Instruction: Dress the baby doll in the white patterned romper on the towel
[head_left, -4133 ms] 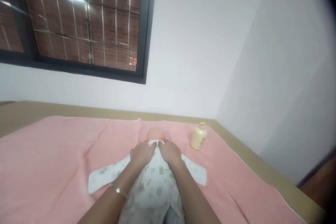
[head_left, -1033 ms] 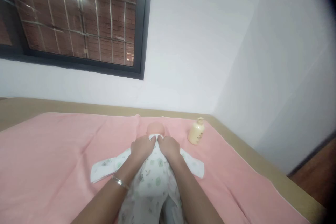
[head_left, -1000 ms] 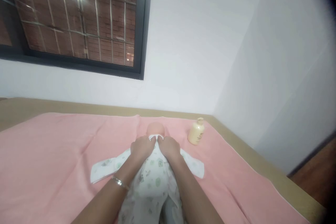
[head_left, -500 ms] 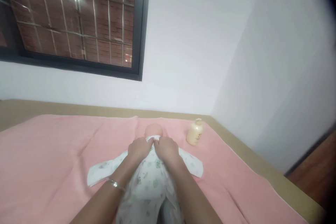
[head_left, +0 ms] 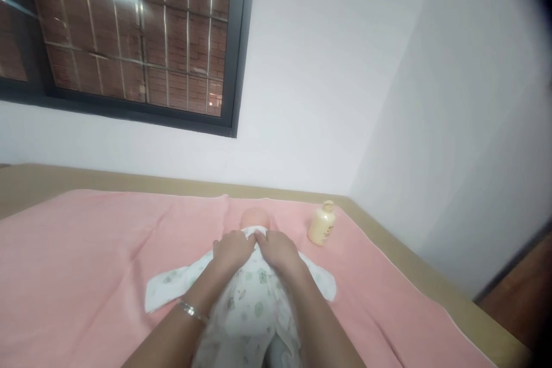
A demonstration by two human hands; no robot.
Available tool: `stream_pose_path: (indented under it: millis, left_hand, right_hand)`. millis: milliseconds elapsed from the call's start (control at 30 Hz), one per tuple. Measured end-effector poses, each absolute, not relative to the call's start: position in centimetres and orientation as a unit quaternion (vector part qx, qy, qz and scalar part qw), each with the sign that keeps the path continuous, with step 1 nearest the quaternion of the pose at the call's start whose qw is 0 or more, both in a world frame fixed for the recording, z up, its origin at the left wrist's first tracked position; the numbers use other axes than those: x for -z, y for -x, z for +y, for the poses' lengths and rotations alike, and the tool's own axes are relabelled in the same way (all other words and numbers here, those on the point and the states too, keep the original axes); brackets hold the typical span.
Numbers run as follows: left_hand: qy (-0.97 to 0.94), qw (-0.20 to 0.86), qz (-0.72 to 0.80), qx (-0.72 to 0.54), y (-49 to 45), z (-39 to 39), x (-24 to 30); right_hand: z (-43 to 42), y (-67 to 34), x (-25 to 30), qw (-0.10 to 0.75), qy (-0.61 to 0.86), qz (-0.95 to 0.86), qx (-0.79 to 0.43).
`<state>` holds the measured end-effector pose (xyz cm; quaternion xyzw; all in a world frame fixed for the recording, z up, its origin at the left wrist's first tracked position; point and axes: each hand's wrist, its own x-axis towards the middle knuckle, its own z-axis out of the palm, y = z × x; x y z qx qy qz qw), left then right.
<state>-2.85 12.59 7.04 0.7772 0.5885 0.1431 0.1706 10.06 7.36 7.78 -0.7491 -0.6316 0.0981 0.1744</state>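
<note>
A baby doll (head_left: 255,219) lies on its back on a pink towel (head_left: 86,253), head away from me. It wears a white garment with green prints (head_left: 250,299), sleeves spread to both sides. My left hand (head_left: 233,250) and my right hand (head_left: 278,248) rest side by side on the doll's chest just below the neck. Their fingers are curled and pinch the garment's collar edges together. A thin bracelet sits on my left wrist.
A cream pump bottle (head_left: 321,224) stands upright on the towel, to the right of the doll's head. The towel covers a tan surface (head_left: 431,276) set into a white wall corner. A dark-framed barred window (head_left: 129,40) is at upper left.
My hands stay at the doll's collar, fingertips drawn closer together. The view has shifted slightly; the bottle and doll have not moved.
</note>
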Motion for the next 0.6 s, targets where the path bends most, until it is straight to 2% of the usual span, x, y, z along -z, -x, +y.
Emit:
stream_pose_path:
  millis: [100, 167, 433, 600]
  left_hand:
    - [-0.782, 0.238, 0.559, -0.141, 3.5, 13.5, -6.8]
    - [-0.786, 0.245, 0.55, -0.139, 3.7, 13.5, -7.0]
    - [-0.803, 0.133, 0.567, -0.125, 2.3, 11.1, -8.1]
    - [-0.785, 0.222, 0.562, -0.136, 3.2, 12.8, -7.3]
  right_hand:
    - [7.0, -9.4, -8.4, 0.19, 0.735, -0.646, -0.081]
    - [7.2, -9.3, -8.3, 0.188, 0.743, -0.638, -0.082]
    - [8.4, -11.4, -7.0, 0.187, 0.754, -0.611, -0.154]
    - [6.7, -10.3, -8.9, 0.197, 0.74, -0.629, -0.129]
